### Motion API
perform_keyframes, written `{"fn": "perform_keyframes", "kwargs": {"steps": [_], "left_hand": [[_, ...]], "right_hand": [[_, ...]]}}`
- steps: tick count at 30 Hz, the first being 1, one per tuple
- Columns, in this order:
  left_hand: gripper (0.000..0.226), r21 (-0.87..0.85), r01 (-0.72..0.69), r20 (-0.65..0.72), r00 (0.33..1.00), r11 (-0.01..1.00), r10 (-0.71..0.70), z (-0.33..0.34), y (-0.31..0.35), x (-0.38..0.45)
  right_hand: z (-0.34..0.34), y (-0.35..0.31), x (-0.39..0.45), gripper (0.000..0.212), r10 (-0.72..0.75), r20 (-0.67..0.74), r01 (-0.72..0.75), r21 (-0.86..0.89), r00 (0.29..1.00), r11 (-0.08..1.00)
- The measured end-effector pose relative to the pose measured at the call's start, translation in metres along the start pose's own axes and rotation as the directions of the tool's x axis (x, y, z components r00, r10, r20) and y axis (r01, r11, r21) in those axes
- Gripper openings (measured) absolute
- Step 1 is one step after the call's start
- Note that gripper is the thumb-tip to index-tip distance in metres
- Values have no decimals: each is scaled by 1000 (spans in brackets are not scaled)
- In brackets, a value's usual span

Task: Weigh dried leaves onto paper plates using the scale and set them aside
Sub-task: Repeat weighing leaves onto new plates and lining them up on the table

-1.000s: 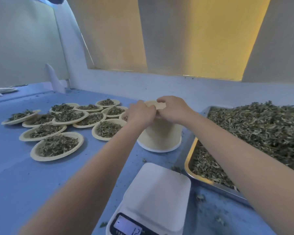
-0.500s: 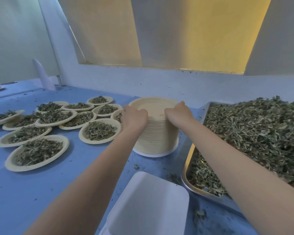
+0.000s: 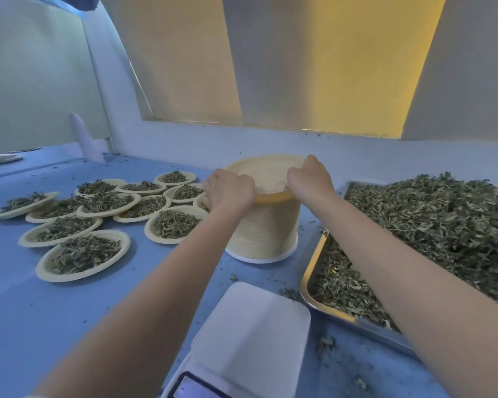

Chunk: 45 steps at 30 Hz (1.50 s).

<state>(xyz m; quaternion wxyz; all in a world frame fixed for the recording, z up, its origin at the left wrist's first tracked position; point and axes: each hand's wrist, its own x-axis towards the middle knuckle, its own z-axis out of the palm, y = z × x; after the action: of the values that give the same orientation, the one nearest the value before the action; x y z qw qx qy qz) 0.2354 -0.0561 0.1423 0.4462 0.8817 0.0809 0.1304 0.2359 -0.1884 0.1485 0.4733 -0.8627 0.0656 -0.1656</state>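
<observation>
Change: top paper plate is now tilted up off the plate stack, pinched at its rim by left hand and right hand; half a second ago it lay flat. A fresh plate is judged nearly freed for weighing.

Blue table: tray of dried leaves right of stack; filled plates left; scale in front, bare. Curtained window behind.

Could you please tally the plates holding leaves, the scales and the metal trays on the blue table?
Plates holding leaves: 12 (one is partly hidden behind the left wrist)
Scale: 1
Metal tray: 1
Total: 14
</observation>
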Motion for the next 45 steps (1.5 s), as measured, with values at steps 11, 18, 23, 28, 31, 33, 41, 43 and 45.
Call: {"fn": "perform_keyframes", "kwargs": {"steps": [11,18,23,28,31,33,41,43,45], "left_hand": [[46,-286,-88,0,996,954,91,-35,-39,-103],[46,-198,-11,25,1000,980,16,-29,-98,-150],[49,-84,58,155,987,995,-45,-24,-125,-157],[49,-49,107,213,972,993,-95,-24,-133,-157],[50,-68,142,193,973,988,-126,-26,-134,-152],[52,-78,142,187,974,987,-126,-28,-134,-148],[56,-177,149,148,981,973,-123,-35,-146,-135],[57,-200,150,147,982,968,-121,-36,-149,-135],[58,-205,149,145,982,967,-121,-36,-151,-134]], "right_hand": [[-3,16,-112,61,6,21,-7,51,1000,999],[14,45,-176,57,-10,51,15,-87,999,996],[22,63,-199,51,57,131,-27,-218,990,976],[26,71,-208,54,66,151,-3,-383,986,924],[26,69,-208,55,53,145,10,-402,988,916],[27,66,-208,61,29,147,35,-414,989,910],[30,55,-210,68,-80,175,136,-337,981,932],[29,54,-210,68,-93,180,148,-323,979,935],[27,55,-209,68,-108,185,162,-305,977,939]]}}
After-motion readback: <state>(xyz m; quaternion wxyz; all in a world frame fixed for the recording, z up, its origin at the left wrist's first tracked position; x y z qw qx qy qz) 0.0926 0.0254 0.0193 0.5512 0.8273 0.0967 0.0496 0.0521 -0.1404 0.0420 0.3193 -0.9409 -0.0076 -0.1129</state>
